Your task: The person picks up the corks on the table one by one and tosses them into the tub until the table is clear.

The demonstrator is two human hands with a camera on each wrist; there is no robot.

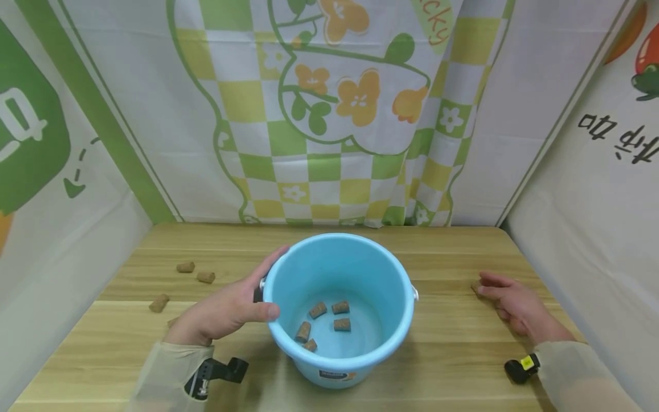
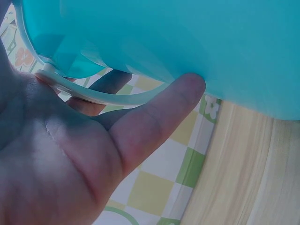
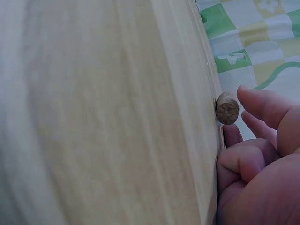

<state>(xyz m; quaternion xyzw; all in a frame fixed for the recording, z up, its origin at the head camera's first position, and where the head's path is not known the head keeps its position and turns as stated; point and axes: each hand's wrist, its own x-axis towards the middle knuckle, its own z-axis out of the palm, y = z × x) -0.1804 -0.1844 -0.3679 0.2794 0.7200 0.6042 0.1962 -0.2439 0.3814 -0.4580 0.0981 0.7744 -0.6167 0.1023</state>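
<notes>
A light blue bucket (image 1: 309, 369) stands on the wooden table in the middle of the head view, several corks (image 1: 342, 325) lying on its bottom. My left hand (image 1: 233, 309) holds the bucket's left side, thumb on the rim and the other fingers outside by the handle (image 2: 108, 97). Far to the right, my right hand (image 1: 517, 306) is at a single cork (image 1: 475, 287) on the table. In the right wrist view a small gap shows between the thumb and that cork (image 3: 228, 108); a finger is partly hidden below it.
Several loose corks (image 1: 159, 303) lie on the table (image 1: 448, 377) left of the bucket, one partly covered by my left wrist. A patterned curtain (image 1: 329, 189) hangs at the table's back edge, with printed cloth walls on both sides.
</notes>
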